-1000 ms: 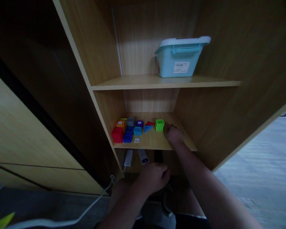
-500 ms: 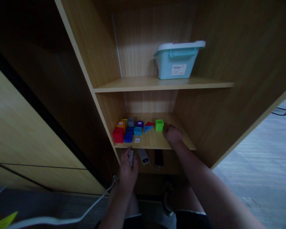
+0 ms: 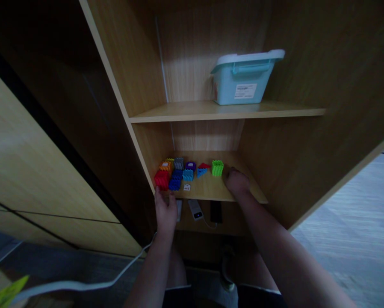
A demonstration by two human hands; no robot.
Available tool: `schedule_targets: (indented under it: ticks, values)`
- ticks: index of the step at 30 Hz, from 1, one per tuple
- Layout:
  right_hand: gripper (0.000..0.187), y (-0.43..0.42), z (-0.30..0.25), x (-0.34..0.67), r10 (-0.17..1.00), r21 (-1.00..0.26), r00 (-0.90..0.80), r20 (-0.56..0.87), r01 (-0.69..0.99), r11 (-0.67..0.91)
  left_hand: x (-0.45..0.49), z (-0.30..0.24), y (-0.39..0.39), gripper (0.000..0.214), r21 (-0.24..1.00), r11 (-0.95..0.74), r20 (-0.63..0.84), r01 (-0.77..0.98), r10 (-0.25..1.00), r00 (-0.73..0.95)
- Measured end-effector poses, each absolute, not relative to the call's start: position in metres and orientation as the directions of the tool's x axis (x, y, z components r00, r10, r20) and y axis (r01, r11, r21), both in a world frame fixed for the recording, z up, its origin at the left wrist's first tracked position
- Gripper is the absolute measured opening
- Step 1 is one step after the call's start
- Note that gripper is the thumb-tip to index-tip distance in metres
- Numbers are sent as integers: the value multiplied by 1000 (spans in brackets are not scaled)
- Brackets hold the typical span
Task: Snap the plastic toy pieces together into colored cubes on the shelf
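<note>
My left hand [image 3: 165,210] is at the front edge of the middle shelf, thumb and fingers apart. Its fingertips are just below a red block stack [image 3: 161,180], and I cannot tell whether they touch it. My right hand [image 3: 237,182] rests curled on the same shelf, right of a bright green ridged block [image 3: 217,168]; anything inside it is hidden. Between the hands sit dark blue blocks [image 3: 175,184], a light blue block [image 3: 188,175], a purple block [image 3: 190,166], a grey block [image 3: 178,163], an orange block [image 3: 165,166], and red [image 3: 204,165] and blue [image 3: 201,172] triangular pieces.
A small white card-like piece [image 3: 187,187] lies near the shelf edge. Below are a white device with a small display [image 3: 196,209], a black phone-like slab [image 3: 216,211] and a pale slab [image 3: 179,210]. A light blue lidded bin [image 3: 240,83] stands above. A white cable [image 3: 115,280] runs lower left.
My left hand has moved up and left from beside the pale slab on the lower shelf to the red stack, its fingers spreading. My right hand stays by the green block. The view shifts slightly.
</note>
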State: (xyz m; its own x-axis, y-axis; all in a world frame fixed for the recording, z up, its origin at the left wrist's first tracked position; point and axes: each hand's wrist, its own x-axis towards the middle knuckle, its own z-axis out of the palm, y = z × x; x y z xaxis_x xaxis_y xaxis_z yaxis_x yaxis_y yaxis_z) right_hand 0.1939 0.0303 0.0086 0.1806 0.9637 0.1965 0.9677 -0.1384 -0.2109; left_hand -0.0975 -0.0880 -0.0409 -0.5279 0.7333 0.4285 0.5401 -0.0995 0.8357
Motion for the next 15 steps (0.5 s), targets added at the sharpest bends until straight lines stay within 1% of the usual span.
schedule_targets:
  ticks: [2, 7, 11, 15]
  values:
    - [35, 30, 9, 194, 964, -209, 181, 195, 968, -139, -97, -38, -84, 71, 856, -85, 401, 510, 731, -552]
    - [36, 30, 9, 193, 963, -202, 189, 191, 968, -150, -92, -31, -80, 77, 843, -55, 398, 534, 732, -553]
    - [37, 31, 7, 194, 962, -203, 189, 197, 968, -148, -92, -29, -76, 82, 817, -34, 393, 576, 764, -511]
    - [36, 33, 5, 194, 961, -211, 189, 201, 966, -146, -96, -24, -72, 78, 790, -19, 389, 613, 788, -477]
